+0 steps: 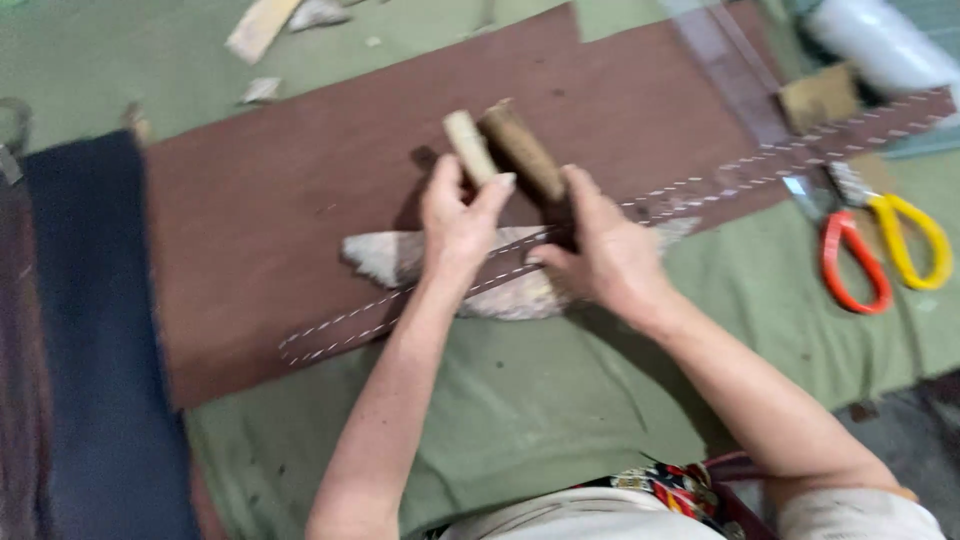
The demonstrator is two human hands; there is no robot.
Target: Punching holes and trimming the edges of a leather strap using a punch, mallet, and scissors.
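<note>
Work surface is a bench [560,400] draped in olive-green cloth, creased and marked with a few dark spots. A large brown sheet [270,210] lies flat over the upper middle of it, its near edge running diagonally. Along the left edge — a dark navy fabric panel [90,350], with a reddish-brown strip just outside it. Top left: pale scraps of wood or card [262,25] scattered on the green cloth. Top right corner — a white roll [880,40], blurred, and a tan block [820,95] just beside it. Lower right, a grey patch shows past the cloth's edge. Light is even and soft; shadows short.
</note>
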